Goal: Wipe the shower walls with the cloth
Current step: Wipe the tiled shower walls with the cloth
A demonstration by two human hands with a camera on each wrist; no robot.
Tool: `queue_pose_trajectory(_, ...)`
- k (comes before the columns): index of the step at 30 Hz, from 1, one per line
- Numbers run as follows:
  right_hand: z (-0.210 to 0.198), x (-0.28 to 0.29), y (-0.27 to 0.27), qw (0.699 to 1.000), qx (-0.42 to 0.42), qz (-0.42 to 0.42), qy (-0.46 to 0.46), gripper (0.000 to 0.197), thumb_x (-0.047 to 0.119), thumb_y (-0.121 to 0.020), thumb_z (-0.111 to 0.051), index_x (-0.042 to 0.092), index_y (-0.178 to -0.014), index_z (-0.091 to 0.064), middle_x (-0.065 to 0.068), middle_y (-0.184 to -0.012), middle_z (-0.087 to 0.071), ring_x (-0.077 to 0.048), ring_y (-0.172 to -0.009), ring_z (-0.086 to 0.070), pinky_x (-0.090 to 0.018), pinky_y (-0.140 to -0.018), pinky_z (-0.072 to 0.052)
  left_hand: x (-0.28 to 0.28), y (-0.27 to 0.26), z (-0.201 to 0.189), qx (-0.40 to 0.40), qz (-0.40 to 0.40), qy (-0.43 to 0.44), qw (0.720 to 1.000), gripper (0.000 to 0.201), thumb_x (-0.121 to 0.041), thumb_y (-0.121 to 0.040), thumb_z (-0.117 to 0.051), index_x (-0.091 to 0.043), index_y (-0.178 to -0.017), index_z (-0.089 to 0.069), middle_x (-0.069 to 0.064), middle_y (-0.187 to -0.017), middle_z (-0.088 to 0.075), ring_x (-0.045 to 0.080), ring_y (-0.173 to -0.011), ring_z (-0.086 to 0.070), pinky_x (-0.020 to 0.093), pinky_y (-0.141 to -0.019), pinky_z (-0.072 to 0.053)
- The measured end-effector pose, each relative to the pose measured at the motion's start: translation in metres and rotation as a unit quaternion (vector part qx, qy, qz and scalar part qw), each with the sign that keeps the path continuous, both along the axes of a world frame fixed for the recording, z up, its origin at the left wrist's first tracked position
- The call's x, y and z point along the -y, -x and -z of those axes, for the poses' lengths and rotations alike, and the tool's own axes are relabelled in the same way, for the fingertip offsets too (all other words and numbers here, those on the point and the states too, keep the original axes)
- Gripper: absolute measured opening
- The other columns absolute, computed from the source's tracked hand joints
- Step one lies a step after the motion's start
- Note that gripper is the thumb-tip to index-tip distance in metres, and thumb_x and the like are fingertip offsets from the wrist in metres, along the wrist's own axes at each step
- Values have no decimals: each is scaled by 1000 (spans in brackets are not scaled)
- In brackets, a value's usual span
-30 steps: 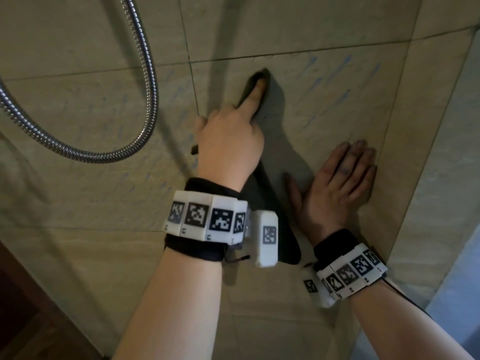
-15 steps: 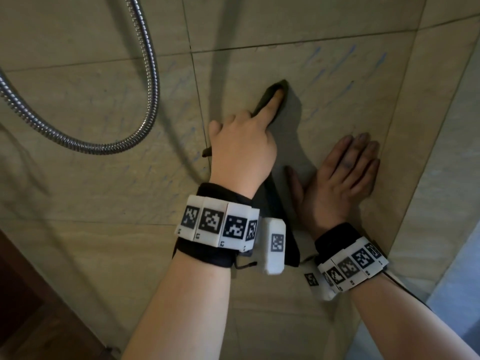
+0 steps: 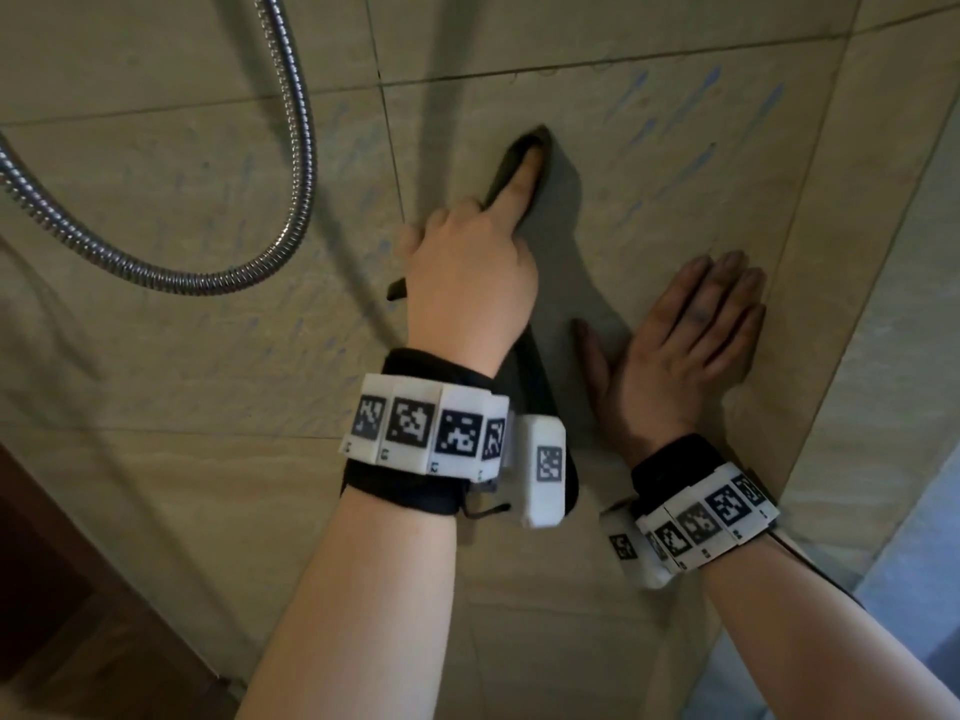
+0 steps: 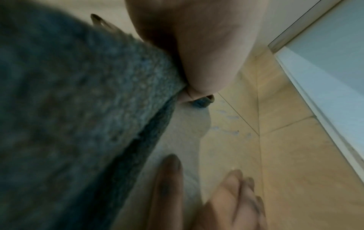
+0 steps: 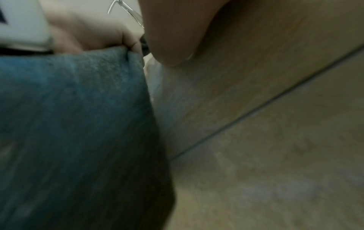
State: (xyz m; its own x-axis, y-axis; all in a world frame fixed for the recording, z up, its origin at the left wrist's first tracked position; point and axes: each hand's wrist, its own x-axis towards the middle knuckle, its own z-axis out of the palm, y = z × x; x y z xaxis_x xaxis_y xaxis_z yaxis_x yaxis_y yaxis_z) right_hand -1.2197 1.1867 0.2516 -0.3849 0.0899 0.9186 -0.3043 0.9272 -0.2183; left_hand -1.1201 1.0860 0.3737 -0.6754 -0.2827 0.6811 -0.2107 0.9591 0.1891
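Observation:
A dark grey-blue cloth point(image 3: 540, 397) hangs down the beige tiled shower wall point(image 3: 727, 163). My left hand point(image 3: 467, 288) grips it with curled fingers, and its straight index finger presses the cloth's top tip against the tile. In the left wrist view the cloth point(image 4: 78, 109) fills the left side below my left hand point(image 4: 206, 46). My right hand point(image 3: 685, 335) lies flat on the wall to the right of the cloth, fingers straight and together, holding nothing. The right wrist view shows the cloth point(image 5: 69, 124) beside my right hand point(image 5: 177, 31).
Faint blue streaks point(image 3: 639, 132) mark the tile above and to the right of the cloth. A metal shower hose point(image 3: 306, 148) loops down at the left. The wall corner point(image 3: 841, 314) runs close to my right hand, with a pale pane point(image 4: 325, 62) beyond it.
My left index finger slid the cloth tip down and right on the tile, then back up and left. My right hand stayed flat on the wall.

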Motion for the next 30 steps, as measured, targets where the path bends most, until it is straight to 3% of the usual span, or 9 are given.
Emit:
queue_pose_trajectory(6, 0, 0, 1, 1000, 2, 12, -3, 96, 68, -92, -38, -13, -142, -24, -36, -145, -29, -51, -135, -27, -57, -112, -18, -1, -1, 17, 5, 18, -78, 997, 62, -19, -97, -34, -39, -151, -11, 11, -116, -57, 32, -108, -51, 44, -99, -26)
queue_pose_trajectory(14, -1, 2, 0, 999, -16, 29, 0, 95, 69, -91, -39, -14, -138, -33, -36, -141, -36, -51, -131, -35, -58, -110, -25, -14, -1, 38, 42, 26, -67, 997, 64, -17, -96, -35, -35, -152, -8, 9, -114, -56, 30, -101, -51, 38, -85, -25)
queue_pose_trajectory(19, -1, 1, 0, 1000, -8, 26, 0, 95, 67, -91, -36, -12, -141, -27, -35, -143, -33, -50, -133, -32, -57, -111, -23, -25, 4, 40, 64, 40, -39, 996, 65, -17, -94, -36, -37, -151, -10, 10, -110, -57, 30, -99, -52, 39, -87, -27)
queue_pose_trajectory(23, -2, 0, -2, 1000, -8, 23, -5, 94, 68, -93, -35, -14, -140, -29, -36, -142, -34, -52, -132, -33, -58, -110, -25, -10, -1, 41, 43, 22, -40, 998, 64, -19, -95, -36, -41, -150, -12, 11, -111, -57, 31, -102, -52, 41, -89, -27)
queue_pose_trajectory(30, -1, -2, -3, 1000, 3, -20, 8, 94, 65, -93, -37, -14, -141, -24, -37, -145, -28, -52, -135, -26, -58, -112, -18, 15, -8, 49, -7, -32, -103, 994, 62, -18, -98, -33, -35, -151, -9, 11, -113, -59, 30, -107, -51, 42, -95, -25)
